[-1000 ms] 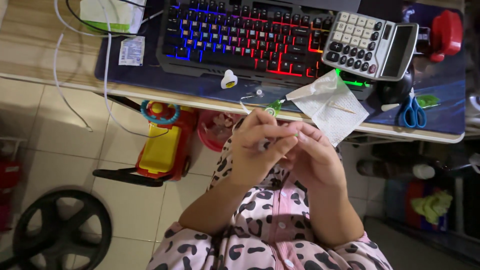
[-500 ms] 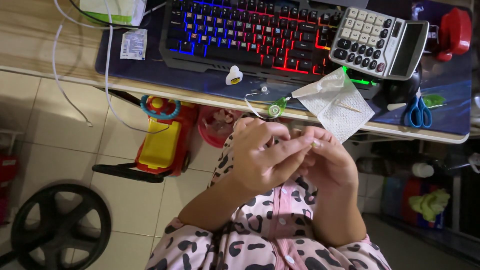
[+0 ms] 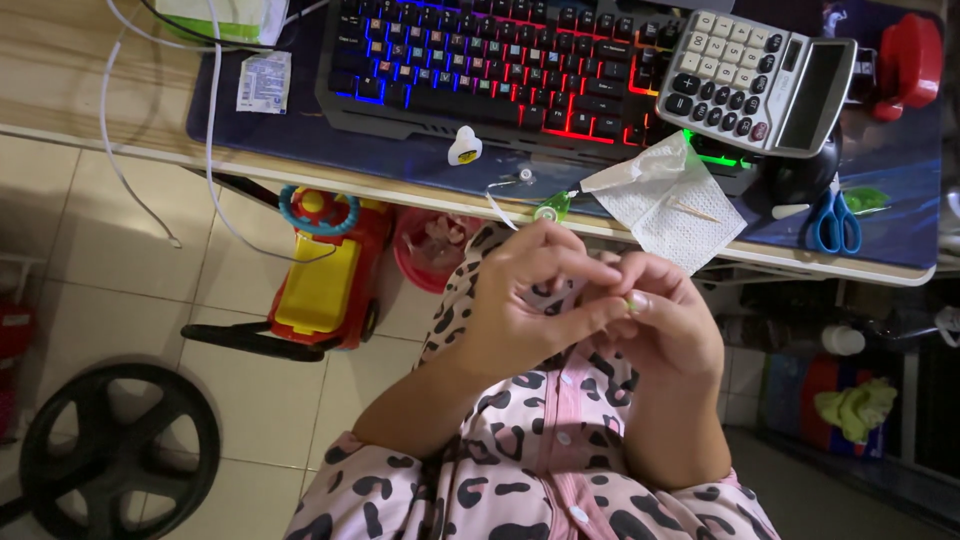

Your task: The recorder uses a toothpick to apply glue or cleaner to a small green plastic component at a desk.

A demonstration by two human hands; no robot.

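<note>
Both hands were held together below the desk edge [image 3: 300, 178], over the lap. Left hand [image 3: 520, 300]: fingers curled, thumb and forefinger pressed together toward the right hand. Right hand [image 3: 665, 325]: fingertips pinching a small pale object [image 3: 634, 299], too small to identify. Compared with a second ago, the pinch point sat lower and further right, away from the desk edge, and the small grey piece seen under the left thumb then was no longer visible; half a second ago the pale object was already at the right fingertips, and the grip looked much the same. Judgement: the fine handling had settled into the right-hand pinch, with the left hand steadying. Beyond the fingertips, on the desk: white mesh cloth [image 3: 670, 200], small green-tipped piece [image 3: 550, 207], white dropper bottle [image 3: 464, 147], backlit keyboard [image 3: 500, 60], calculator [image 3: 755, 82]; blue scissors [image 3: 832, 222] lay further right.
</note>
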